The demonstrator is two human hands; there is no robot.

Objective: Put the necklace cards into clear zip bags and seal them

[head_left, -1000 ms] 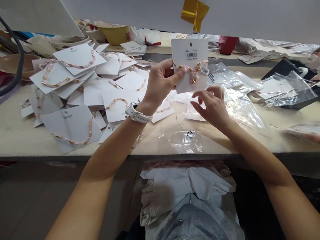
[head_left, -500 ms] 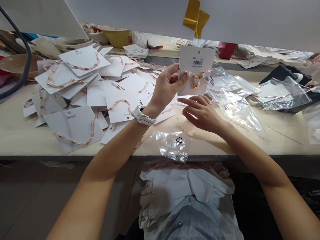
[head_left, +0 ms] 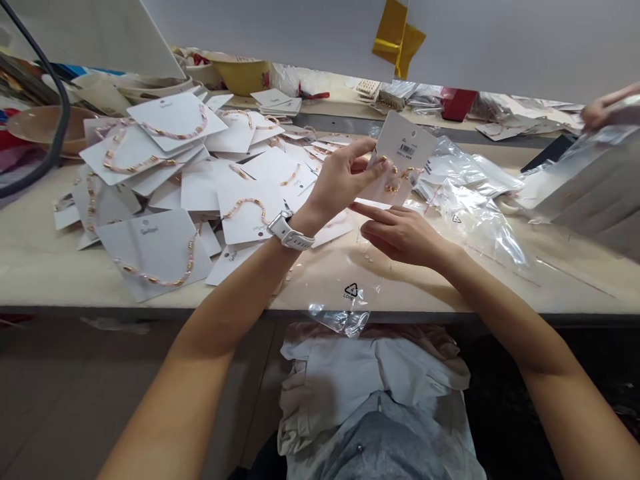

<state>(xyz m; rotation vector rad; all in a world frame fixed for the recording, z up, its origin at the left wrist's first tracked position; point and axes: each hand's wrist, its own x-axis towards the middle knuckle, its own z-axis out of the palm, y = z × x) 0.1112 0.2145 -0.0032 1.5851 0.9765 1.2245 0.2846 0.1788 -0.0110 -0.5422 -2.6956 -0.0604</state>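
Note:
My left hand is closed on a white jewellery card, thumb in front and fingers behind. The card is tilted, with its barcode side facing me and pink-and-gold beads across its lower part. Just under its bottom edge is my right hand, index finger stretched out and the other fingers loosely bent; whether it touches the card I cannot tell. On the table below my hands lies a clear plastic bag with a recycling mark, overhanging the front edge.
A heap of white cards with beaded strands covers the left of the table. Clear bags lie to the right. At the far right, another person's hand holds a large plastic bag. Bowls stand at the back left.
The card in my left hand has tilted and come slightly lower and to the right. My right hand has moved slightly left and down. Another person's hand with a large bag has appeared at right.

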